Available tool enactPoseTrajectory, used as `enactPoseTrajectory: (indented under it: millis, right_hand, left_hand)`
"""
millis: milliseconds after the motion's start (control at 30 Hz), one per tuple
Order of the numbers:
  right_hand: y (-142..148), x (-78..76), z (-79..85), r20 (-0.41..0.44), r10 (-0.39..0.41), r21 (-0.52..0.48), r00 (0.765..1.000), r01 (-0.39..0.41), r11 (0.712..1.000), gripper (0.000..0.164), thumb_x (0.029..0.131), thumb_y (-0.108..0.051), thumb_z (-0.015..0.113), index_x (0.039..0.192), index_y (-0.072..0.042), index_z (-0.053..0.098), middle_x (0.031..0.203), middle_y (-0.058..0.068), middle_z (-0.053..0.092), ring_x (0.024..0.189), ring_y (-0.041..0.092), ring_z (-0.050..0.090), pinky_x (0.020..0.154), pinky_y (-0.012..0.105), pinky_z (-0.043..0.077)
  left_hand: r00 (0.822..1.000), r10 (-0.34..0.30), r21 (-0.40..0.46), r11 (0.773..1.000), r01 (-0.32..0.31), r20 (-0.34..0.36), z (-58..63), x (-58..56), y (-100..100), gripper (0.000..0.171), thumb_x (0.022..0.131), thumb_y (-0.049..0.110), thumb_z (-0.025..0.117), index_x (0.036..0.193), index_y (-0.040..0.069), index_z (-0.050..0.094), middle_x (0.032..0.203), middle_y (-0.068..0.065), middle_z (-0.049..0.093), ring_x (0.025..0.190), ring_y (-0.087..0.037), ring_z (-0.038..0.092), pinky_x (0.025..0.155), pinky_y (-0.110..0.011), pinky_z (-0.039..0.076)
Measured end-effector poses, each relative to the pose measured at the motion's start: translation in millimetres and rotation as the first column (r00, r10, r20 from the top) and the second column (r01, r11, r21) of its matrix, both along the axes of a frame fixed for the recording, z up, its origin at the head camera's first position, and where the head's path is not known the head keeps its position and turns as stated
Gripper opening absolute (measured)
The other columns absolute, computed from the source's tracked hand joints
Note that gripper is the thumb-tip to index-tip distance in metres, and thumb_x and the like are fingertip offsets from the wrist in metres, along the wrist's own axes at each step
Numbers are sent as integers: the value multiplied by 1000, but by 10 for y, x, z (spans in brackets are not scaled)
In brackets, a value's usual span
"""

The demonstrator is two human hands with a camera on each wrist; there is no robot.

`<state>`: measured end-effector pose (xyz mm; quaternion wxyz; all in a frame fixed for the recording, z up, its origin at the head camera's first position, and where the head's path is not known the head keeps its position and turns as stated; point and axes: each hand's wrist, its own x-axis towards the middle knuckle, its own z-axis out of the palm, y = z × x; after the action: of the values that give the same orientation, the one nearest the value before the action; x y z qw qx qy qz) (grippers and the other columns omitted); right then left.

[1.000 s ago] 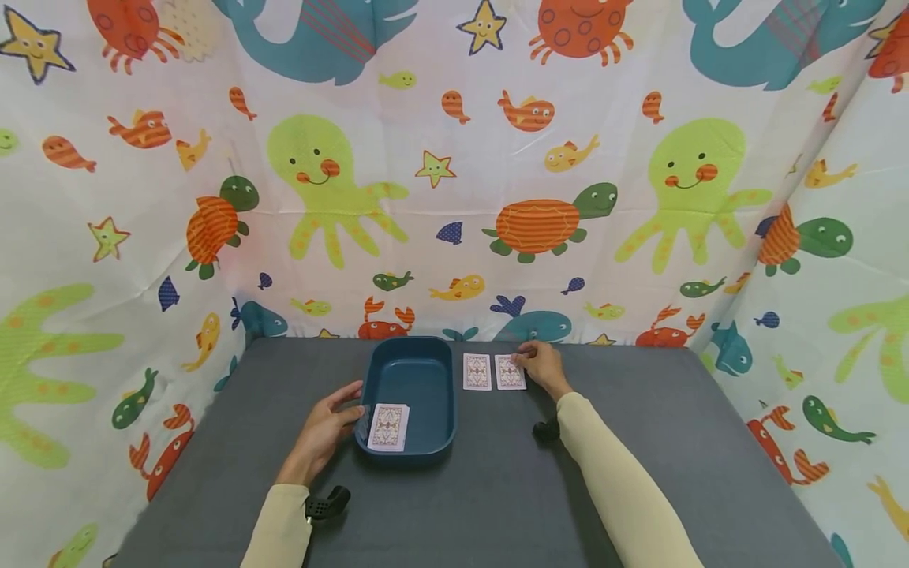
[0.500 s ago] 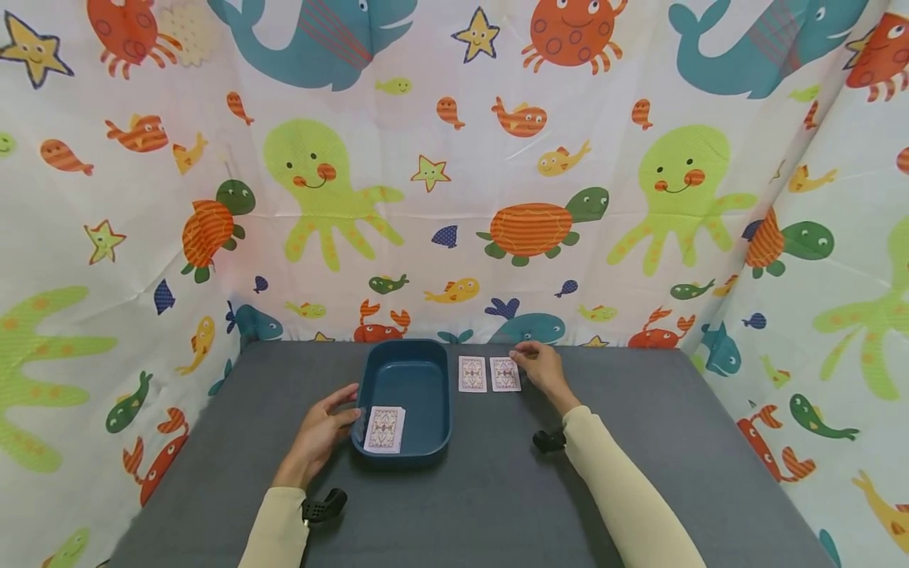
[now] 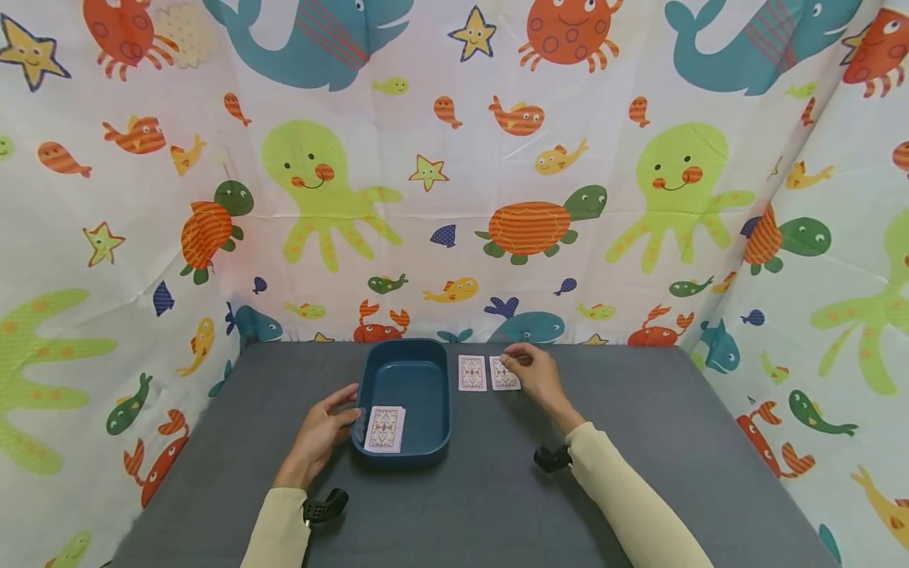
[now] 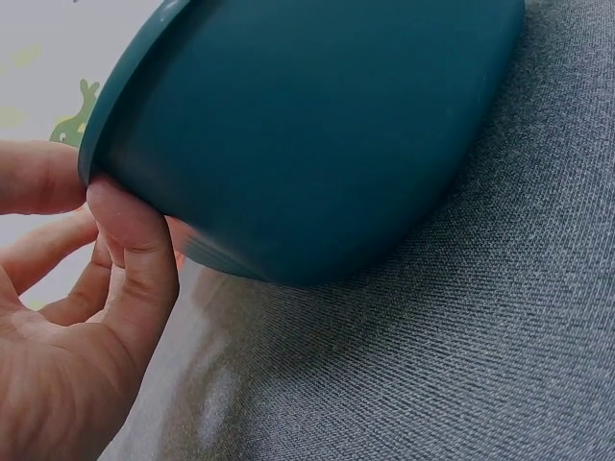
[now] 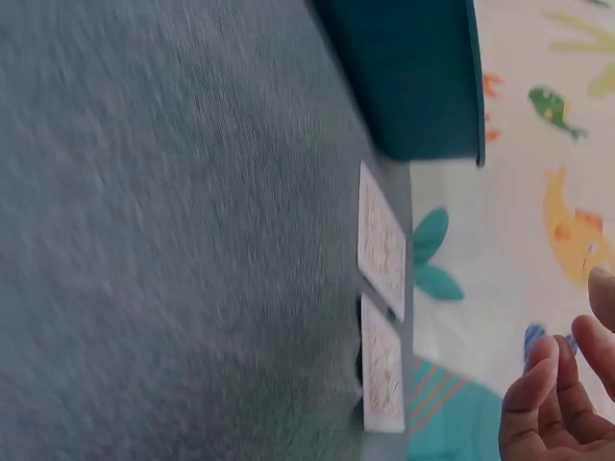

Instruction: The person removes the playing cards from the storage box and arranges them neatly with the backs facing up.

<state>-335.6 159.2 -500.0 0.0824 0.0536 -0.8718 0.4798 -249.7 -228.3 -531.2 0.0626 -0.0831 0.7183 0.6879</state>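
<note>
A dark teal plastic bin stands on the grey cloth, with a small stack of playing cards lying face down at its near left. My left hand holds the bin's left side; in the left wrist view the thumb presses the outer wall just under the rim. Right of the bin lie two face-down cards side by side, a left card and a right card. My right hand hovers over the right card, partly covering it. Its fingers are loosely bent and appear to hold nothing.
Grey cloth covers the table. A white curtain printed with sea animals rises along the table's back edge and both sides. Black wrist cameras hang from both forearms.
My right hand has lifted off the right card and shifted slightly left over it. The left hand, bin and cards stay put; the head view has tilted a little.
</note>
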Motion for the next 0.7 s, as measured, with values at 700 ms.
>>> enactPoseTrajectory:
  millis: [700]
  right_hand:
    - [-499,567,261,-113,131,-95,985,-142,985,20,90,-20,72,107,-9,71,100,5,70,91,21,65,78,28,51]
  left_hand:
    - [1000,8,5,1000,-8,16,-2,-1,-4,52,96,10,58,146,18,46,147,-8,43,123,-27,48,90,-33,47]
